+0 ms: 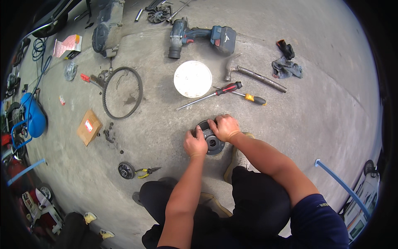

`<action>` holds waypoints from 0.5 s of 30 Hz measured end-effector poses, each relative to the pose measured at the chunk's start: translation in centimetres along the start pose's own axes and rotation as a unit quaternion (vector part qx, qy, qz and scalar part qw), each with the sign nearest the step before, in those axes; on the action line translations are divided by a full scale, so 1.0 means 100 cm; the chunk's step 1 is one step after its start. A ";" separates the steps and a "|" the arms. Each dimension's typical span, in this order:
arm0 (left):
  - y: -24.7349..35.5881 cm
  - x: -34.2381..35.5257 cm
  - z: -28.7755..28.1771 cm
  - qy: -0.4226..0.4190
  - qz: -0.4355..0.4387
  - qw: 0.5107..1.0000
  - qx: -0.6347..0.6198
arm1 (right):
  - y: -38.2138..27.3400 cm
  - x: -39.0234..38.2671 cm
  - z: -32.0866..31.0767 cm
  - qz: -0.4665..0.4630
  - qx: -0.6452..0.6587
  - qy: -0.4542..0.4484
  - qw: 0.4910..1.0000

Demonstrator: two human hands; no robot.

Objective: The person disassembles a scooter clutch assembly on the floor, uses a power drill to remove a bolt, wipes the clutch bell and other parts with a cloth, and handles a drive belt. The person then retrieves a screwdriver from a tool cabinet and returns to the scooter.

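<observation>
Near my right foot, both hands grip a dark round metal part (212,144) with a ringed hole in its centre. My left hand (195,143) curls round its left side, thumb on top. On the far right edge my right hand (226,127) is closed, with its thumb pressing down near the left one. The fingers under the part are hidden. Beyond the hands lie a red and black screwdriver (228,89) and a yellow and black screwdriver (255,99), crossing each other. A white round lid or tub (192,79) stands next to them.
Farther off are a cordless impact wrench (203,36), a claw hammer (257,78) and dirty gloves (287,67). To the left lie a toothed drive belt (139,93), a cardboard packet (89,128), a round dark wheel-like part (126,170) and yellow-handled pliers (145,172). Another person's shoes (90,218) show lower left.
</observation>
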State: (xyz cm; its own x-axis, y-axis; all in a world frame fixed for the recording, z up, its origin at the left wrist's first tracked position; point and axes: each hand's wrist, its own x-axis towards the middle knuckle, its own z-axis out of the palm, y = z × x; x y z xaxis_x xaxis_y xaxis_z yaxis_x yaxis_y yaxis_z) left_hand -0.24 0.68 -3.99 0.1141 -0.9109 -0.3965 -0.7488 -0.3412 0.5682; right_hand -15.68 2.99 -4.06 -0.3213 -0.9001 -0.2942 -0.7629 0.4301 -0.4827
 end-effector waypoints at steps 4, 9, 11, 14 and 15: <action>-0.002 0.004 0.003 0.010 0.006 1.000 0.002 | -0.003 0.004 -0.005 0.013 -0.011 -0.038 0.999; -0.009 0.007 0.009 0.013 0.014 0.999 -0.035 | 0.001 0.007 -0.003 -0.002 -0.008 -0.044 0.999; -0.010 0.009 0.010 0.014 0.017 0.999 -0.042 | 0.002 0.008 0.000 -0.022 0.002 -0.012 1.000; -0.012 0.009 0.013 0.025 0.043 0.995 -0.088 | 0.003 0.010 0.005 -0.031 -0.012 0.013 0.999; -0.014 0.007 0.013 0.013 0.028 0.997 -0.076 | 0.003 0.008 0.006 -0.031 -0.011 0.017 0.999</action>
State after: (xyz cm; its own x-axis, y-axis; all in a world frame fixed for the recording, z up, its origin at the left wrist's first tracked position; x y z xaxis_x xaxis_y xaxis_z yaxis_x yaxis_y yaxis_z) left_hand 0.01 0.82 -6.04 0.0926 -0.9345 -0.3436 -0.6470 -0.3188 0.6927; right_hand -15.87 2.45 -4.91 -0.2919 -0.9270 -0.2356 -0.7943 0.3722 -0.4802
